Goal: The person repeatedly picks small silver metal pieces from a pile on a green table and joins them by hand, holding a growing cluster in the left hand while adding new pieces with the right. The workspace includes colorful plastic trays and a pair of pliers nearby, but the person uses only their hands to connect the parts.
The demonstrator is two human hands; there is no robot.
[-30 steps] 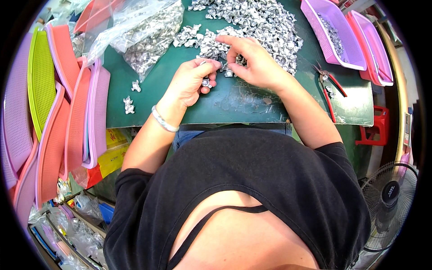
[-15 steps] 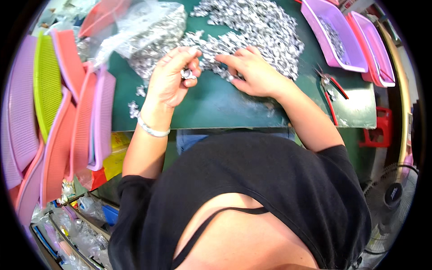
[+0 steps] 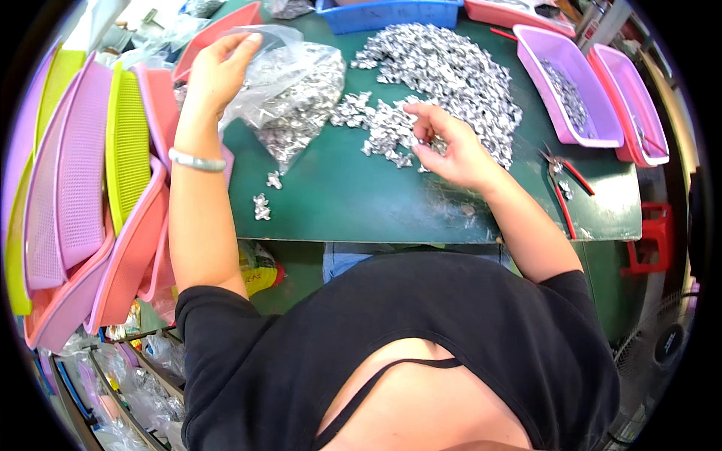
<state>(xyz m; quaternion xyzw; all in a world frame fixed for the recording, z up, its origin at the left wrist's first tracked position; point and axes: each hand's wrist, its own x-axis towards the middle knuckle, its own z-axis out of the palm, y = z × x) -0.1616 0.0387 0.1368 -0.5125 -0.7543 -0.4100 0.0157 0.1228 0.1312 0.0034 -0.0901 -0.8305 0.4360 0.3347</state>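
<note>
My left hand (image 3: 219, 75) is raised over the mouth of a clear plastic bag (image 3: 301, 94) filled with small silvery metal pieces. Its thumb and fingers are pressed together; what they hold, if anything, is hidden. A pale bangle circles that wrist. My right hand (image 3: 453, 150) rests at the near edge of a large heap of silvery metal pieces (image 3: 451, 71), thumb and forefinger apart, other fingers curled, with no piece visible in it. Between bag and heap lies a smaller spread of pieces (image 3: 391, 124). Two loose clusters (image 3: 261, 207) lie below the bag.
Red-handled pliers (image 3: 558, 177) lie at the right of the green table (image 3: 361, 214). Beyond them stand a purple basket (image 3: 609, 135) of small parts and a pink tray (image 3: 639, 154). Stacked coloured baskets (image 3: 83, 180) crowd the left. A blue tray (image 3: 387, 19) sits at the back.
My left hand has moved up and left, from beside the heap to over the bag; the silvery piece seen in it no longer shows. My right hand stays by the heap. The view has shifted.
</note>
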